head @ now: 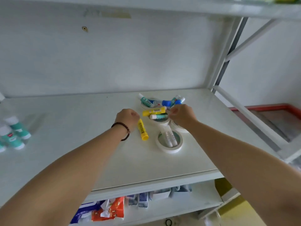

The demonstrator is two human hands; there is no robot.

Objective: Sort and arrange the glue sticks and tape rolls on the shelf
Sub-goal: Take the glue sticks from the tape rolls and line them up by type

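Two bare forearms reach forward over a pale grey metal shelf toward a small heap of glue sticks and tape rolls near its back right part.

The left hand, with a dark beaded bracelet on its wrist, is curled into a loose fist with fingers together; whether it grips anything cannot be told. Just to its right, touching or almost touching the knuckles, lies a yellow plastic glue stick, pointing toward the viewer.

The right hand is bent at the knuckles with fingertips drawn together at the edge of a white tape roll; whether they pinch it cannot be told. Across that roll lie a second yellow glue stick with a barcode label and a teal glue stick with a white cap, both just left of the right fingertips.

Nearer the viewer, below the right hand, another white tape roll lies flat with two white glue sticks resting inside its hole. Behind the hands, more teal-and-white and blue-capped glue sticks lie jumbled over a further roll.

Far left on the shelf, well apart from both hands, stands a blurred cluster of teal-and-white bottles. The lower shelf holds blue and orange packets
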